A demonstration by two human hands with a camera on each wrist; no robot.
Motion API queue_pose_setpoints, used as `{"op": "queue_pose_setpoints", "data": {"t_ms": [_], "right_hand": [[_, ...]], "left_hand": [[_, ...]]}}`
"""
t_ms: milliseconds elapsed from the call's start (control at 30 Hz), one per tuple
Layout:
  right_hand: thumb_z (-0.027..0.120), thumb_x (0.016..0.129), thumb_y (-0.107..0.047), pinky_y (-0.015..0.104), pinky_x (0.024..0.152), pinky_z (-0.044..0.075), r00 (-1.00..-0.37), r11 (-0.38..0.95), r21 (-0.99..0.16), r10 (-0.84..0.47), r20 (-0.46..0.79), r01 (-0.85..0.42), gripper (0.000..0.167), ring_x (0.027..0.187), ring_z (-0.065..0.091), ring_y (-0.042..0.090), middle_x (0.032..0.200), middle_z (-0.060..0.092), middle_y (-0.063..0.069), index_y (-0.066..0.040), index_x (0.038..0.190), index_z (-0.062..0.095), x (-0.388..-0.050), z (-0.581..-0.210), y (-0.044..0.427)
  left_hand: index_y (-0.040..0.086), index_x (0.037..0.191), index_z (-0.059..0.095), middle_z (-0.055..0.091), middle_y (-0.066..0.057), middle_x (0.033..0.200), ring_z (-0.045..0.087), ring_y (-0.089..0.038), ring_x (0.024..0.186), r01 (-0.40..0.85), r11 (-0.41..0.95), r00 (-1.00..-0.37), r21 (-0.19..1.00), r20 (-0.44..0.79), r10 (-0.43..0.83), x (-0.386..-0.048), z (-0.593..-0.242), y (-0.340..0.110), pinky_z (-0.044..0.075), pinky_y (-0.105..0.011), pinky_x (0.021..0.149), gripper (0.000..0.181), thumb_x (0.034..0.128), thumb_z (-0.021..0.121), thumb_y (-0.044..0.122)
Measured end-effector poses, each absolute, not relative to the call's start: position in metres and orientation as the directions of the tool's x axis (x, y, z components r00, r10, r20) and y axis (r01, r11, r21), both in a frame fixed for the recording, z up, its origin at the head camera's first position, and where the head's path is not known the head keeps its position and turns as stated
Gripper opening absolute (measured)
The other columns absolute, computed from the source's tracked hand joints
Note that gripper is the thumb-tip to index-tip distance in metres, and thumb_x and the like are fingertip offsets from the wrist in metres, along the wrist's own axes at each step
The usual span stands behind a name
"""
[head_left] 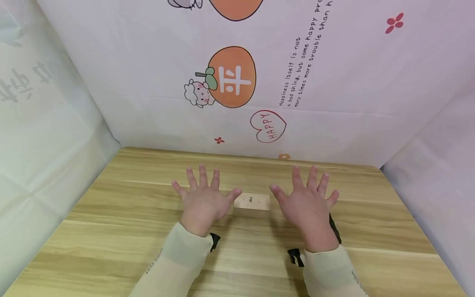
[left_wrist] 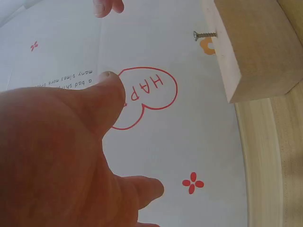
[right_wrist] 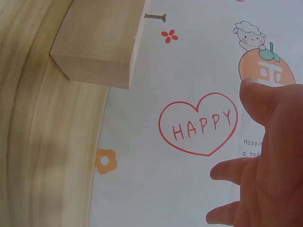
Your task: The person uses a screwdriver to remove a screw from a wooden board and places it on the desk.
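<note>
A pale wooden block (head_left: 252, 212) sits on the table between the two hands. From its top face a screw (left_wrist: 205, 35) stands partway out, and small dark holes dot the wood around it. My left hand (head_left: 205, 202) is spread to the left of the block, palm down, its thumb tip close to the block's edge. To the right, my right hand (head_left: 306, 206) has its fingers fanned out too, the thumb pointing toward the block (right_wrist: 97, 42). Neither hand holds anything. In the right wrist view the screw (right_wrist: 155, 18) shows its threaded shank and flared head.
The wood-grain table (head_left: 122, 231) ends at a white printed cloth (head_left: 167, 123) hanging behind it. More white cloth hangs at the left (head_left: 48, 136) and right (head_left: 438, 165) sides. Dark straps (head_left: 296, 256) show near the wrists.
</note>
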State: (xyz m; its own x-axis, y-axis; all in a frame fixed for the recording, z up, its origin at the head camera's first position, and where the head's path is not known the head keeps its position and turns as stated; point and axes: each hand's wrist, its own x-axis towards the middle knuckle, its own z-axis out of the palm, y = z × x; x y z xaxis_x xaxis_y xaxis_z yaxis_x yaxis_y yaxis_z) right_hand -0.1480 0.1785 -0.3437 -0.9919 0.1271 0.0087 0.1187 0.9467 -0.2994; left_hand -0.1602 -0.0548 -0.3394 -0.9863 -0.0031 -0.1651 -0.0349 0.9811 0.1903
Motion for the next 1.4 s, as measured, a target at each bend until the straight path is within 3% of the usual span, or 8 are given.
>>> {"op": "queue_pose_setpoints", "data": {"t_ms": [233,433,533,667,800,1000,1167,1400], "right_hand": [[0.032,0.089,-0.082,0.079,0.100,-0.002,-0.995,0.928,-0.372,0.057,0.085,0.022,0.101,0.142,-0.014,0.051,0.161,-0.018,0.021,-0.016,0.162,0.009,-0.145,-0.330,0.201],[0.048,0.094,-0.069,0.078,0.099,0.018,-0.999,0.869,-0.493,-0.012,0.050,-0.035,0.097,0.139,0.006,0.060,0.162,-0.015,0.020,-0.018,0.162,0.002,-0.138,-0.307,0.248],[0.057,0.095,-0.061,0.076,0.098,0.024,-0.999,0.805,-0.593,-0.043,0.000,-0.034,0.094,0.139,0.014,0.058,0.164,-0.010,0.017,-0.026,0.162,0.000,-0.133,-0.301,0.270],[0.060,0.100,-0.045,0.060,0.095,0.044,-0.993,0.633,-0.774,-0.094,-0.070,-0.005,0.088,0.137,0.027,0.053,0.164,-0.003,0.020,-0.028,0.162,0.000,-0.129,-0.307,0.300],[0.056,0.104,-0.036,0.047,0.085,0.055,-0.978,0.440,-0.893,-0.123,-0.168,0.098,0.083,0.136,0.027,0.051,0.161,-0.002,0.028,-0.017,0.162,-0.001,-0.129,-0.327,0.329],[0.053,0.106,-0.032,0.053,0.092,0.050,-0.918,0.245,-0.913,-0.148,-0.368,0.326,0.083,0.140,0.014,0.053,0.160,-0.003,0.030,-0.014,0.161,-0.006,-0.125,-0.359,0.358],[0.055,0.105,-0.032,0.055,0.092,0.049,-0.885,0.200,-0.889,-0.143,-0.442,0.412,0.080,0.132,0.035,0.048,0.158,0.008,0.030,-0.012,0.162,0.003,-0.122,-0.381,0.365],[0.058,0.103,-0.030,0.056,0.087,0.052,-0.867,0.214,-0.866,-0.123,-0.482,0.451,0.080,0.133,0.033,0.049,0.158,0.006,0.033,-0.008,0.161,0.008,-0.119,-0.397,0.358]], "left_hand": [[0.026,0.162,0.013,-0.007,-0.010,0.165,-0.013,-0.037,0.147,0.189,0.812,-0.951,0.552,-0.102,0.291,-0.176,-0.342,-0.071,0.011,-0.070,0.109,0.102,0.0845,0.051,0.080],[0.035,0.161,0.005,-0.009,-0.002,0.165,0.011,-0.037,0.147,0.322,0.597,-0.872,0.735,-0.015,0.488,-0.193,-0.349,-0.098,0.025,-0.064,0.109,0.109,0.0820,0.074,0.061],[0.043,0.159,0.006,-0.004,0.003,0.165,0.022,-0.036,0.145,0.301,0.493,-0.848,0.816,-0.007,0.530,-0.197,-0.358,-0.106,0.027,-0.062,0.108,0.108,0.0804,0.079,0.055],[0.044,0.159,0.010,-0.002,0.007,0.165,0.022,-0.034,0.146,0.120,0.278,-0.810,0.953,-0.068,0.583,-0.198,-0.376,-0.107,0.044,-0.054,0.100,0.105,0.0833,0.082,0.035],[0.038,0.161,0.015,0.006,-0.004,0.165,0.022,-0.034,0.145,-0.019,0.189,-0.791,0.982,-0.131,0.598,-0.197,-0.395,-0.103,0.054,-0.045,0.088,0.102,0.0864,0.080,0.014],[0.029,0.160,0.025,0.016,-0.018,0.162,0.025,-0.036,0.144,-0.067,0.165,-0.789,0.984,-0.153,0.595,-0.196,-0.413,-0.093,0.055,-0.042,0.085,0.096,0.0855,0.078,0.002],[0.023,0.159,0.029,0.022,-0.021,0.159,0.029,-0.038,0.142,-0.113,0.115,-0.796,0.987,-0.159,0.584,-0.197,-0.418,-0.085,0.055,-0.044,0.085,0.089,0.0867,0.076,-0.002],[0.016,0.157,0.036,0.035,-0.027,0.151,0.048,-0.037,0.129,-0.105,0.099,-0.811,0.989,-0.143,0.567,-0.200,-0.428,-0.080,0.056,-0.042,0.082,0.080,0.0886,0.074,-0.002]]}}
